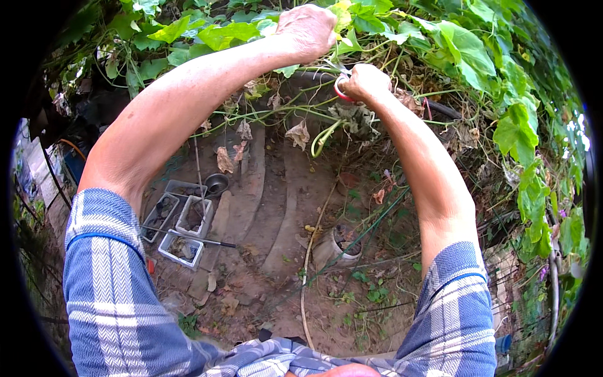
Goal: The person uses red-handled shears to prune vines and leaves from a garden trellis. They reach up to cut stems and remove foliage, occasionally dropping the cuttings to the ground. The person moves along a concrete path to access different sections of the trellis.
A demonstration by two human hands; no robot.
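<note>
Both my arms reach up and forward to a leafy climbing vine (pixel 461 53). My right hand (pixel 367 81) is closed round a pair of scissors (pixel 341 92); a red-and-white finger loop shows below the hand and the blades point up and left among the stems. Higher and a little to the left, my left hand (pixel 308 28) is curled closed beside a yellowish leaf (pixel 342 14). Its fingertips are turned away, so what they grip is hidden. Dry brown leaves (pixel 298 134) and a looped green stem (pixel 325 137) hang below the hands.
On the ground at lower left are several white rectangular tubs (pixel 181 249), a dark metal bowl (pixel 217 183) and a thin rod (pixel 213 242). A whitish bucket (pixel 336 251) stands right of the middle. A long thin hose or cane (pixel 306 270) crosses the soil, and foliage fills the right side.
</note>
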